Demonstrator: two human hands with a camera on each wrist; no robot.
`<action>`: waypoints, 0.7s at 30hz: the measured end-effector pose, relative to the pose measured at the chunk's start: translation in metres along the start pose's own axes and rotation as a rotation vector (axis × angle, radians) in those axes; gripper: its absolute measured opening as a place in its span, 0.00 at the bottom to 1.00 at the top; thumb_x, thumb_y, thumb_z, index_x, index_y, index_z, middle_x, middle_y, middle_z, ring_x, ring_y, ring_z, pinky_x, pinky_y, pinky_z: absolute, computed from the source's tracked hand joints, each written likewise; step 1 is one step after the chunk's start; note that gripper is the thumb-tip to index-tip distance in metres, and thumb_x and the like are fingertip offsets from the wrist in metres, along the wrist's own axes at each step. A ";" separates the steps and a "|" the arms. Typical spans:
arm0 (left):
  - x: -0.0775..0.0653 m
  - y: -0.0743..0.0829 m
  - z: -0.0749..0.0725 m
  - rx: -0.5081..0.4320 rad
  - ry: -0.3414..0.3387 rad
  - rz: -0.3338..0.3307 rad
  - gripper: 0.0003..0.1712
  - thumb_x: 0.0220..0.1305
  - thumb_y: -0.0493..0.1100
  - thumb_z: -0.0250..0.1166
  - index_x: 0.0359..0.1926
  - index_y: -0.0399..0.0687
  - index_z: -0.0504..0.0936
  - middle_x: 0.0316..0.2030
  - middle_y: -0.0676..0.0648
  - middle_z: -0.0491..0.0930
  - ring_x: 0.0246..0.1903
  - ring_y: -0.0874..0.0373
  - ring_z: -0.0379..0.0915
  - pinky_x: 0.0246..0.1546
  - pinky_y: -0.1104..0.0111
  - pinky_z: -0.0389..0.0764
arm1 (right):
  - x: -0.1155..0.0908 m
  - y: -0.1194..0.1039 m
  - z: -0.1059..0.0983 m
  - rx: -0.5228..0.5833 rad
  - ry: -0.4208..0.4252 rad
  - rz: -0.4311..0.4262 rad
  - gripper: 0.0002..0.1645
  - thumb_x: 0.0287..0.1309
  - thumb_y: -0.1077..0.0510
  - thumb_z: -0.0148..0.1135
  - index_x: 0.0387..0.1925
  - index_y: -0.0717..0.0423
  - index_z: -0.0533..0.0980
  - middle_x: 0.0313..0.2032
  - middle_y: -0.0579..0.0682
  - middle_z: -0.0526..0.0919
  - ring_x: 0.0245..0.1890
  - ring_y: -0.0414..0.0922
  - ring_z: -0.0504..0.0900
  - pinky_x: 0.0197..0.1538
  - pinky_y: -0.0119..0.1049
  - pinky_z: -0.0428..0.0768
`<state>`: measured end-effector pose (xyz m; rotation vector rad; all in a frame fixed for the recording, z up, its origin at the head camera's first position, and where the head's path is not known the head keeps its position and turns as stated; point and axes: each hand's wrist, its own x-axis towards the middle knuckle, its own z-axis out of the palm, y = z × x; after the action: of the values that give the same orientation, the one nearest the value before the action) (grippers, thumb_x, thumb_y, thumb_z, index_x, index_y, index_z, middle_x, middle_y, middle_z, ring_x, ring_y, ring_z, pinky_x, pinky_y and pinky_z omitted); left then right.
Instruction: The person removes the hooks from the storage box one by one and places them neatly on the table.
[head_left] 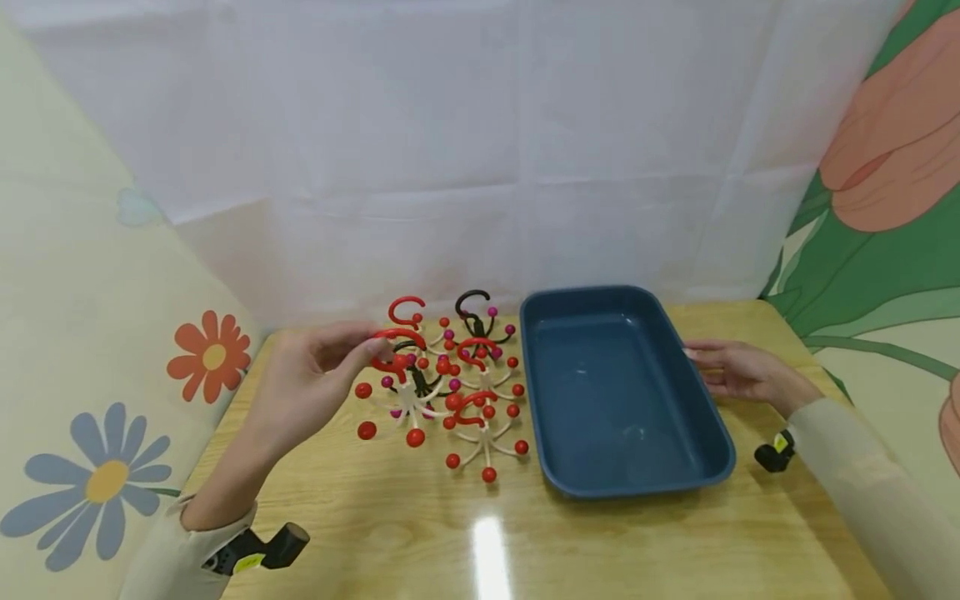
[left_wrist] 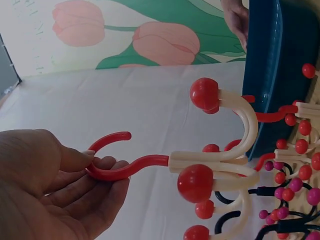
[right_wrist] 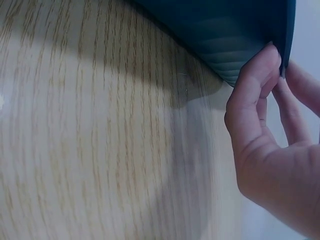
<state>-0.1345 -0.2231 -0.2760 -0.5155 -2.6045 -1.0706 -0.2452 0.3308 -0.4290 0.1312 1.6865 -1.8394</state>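
Note:
My left hand (head_left: pixel 300 392) pinches the red hook end of a multi-arm hanging hook (left_wrist: pixel 190 159). Its cream arms curve out and end in red balls. In the head view it overlaps a black hanging hook (head_left: pixel 420 383) with magenta balls behind it. My right hand (head_left: pixel 738 371) is at the right side of a deep blue tray (head_left: pixel 637 489). In the right wrist view, thumb and fingers pinch the tray's rim, with part of the fingers hidden behind it. The tray's inside shows only its bare floor.
Left of the tray stand several more hanging hooks, among them a cream and red one (head_left: pixel 486 437) in front and a black and magenta one (head_left: pixel 478 327) at the back. They sit close together on the wooden table (head_left: pixel 405 525). A white cloth (head_left: pixel 450 167) hangs behind.

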 end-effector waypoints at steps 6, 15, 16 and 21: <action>-0.009 -0.013 0.001 -0.009 0.017 -0.061 0.12 0.74 0.46 0.67 0.51 0.46 0.90 0.37 0.45 0.93 0.33 0.74 0.85 0.20 0.71 0.70 | 0.001 -0.001 0.001 0.003 -0.009 -0.004 0.16 0.81 0.56 0.53 0.47 0.30 0.82 0.45 0.37 0.90 0.44 0.36 0.88 0.49 0.31 0.87; -0.021 -0.034 0.009 -0.044 0.024 -0.092 0.12 0.76 0.44 0.66 0.52 0.45 0.90 0.41 0.44 0.93 0.31 0.72 0.84 0.19 0.69 0.69 | 0.001 0.000 0.001 -0.008 0.019 0.013 0.16 0.81 0.55 0.53 0.46 0.28 0.83 0.45 0.36 0.90 0.44 0.36 0.88 0.49 0.31 0.87; -0.022 -0.037 0.011 -0.051 0.024 -0.094 0.12 0.76 0.43 0.66 0.52 0.45 0.90 0.41 0.44 0.93 0.32 0.72 0.85 0.21 0.70 0.71 | 0.001 0.000 0.002 -0.010 0.020 0.013 0.16 0.81 0.55 0.53 0.46 0.28 0.82 0.45 0.36 0.90 0.44 0.36 0.88 0.49 0.31 0.87; -0.031 -0.049 0.022 -0.079 0.032 -0.111 0.12 0.75 0.43 0.67 0.53 0.44 0.90 0.41 0.44 0.93 0.36 0.75 0.85 0.26 0.75 0.77 | 0.002 0.000 0.003 -0.006 0.032 0.015 0.15 0.80 0.55 0.55 0.46 0.28 0.83 0.44 0.36 0.89 0.44 0.36 0.88 0.49 0.31 0.87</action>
<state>-0.1300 -0.2462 -0.3336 -0.3715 -2.5982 -1.2108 -0.2463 0.3275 -0.4292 0.1717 1.7075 -1.8302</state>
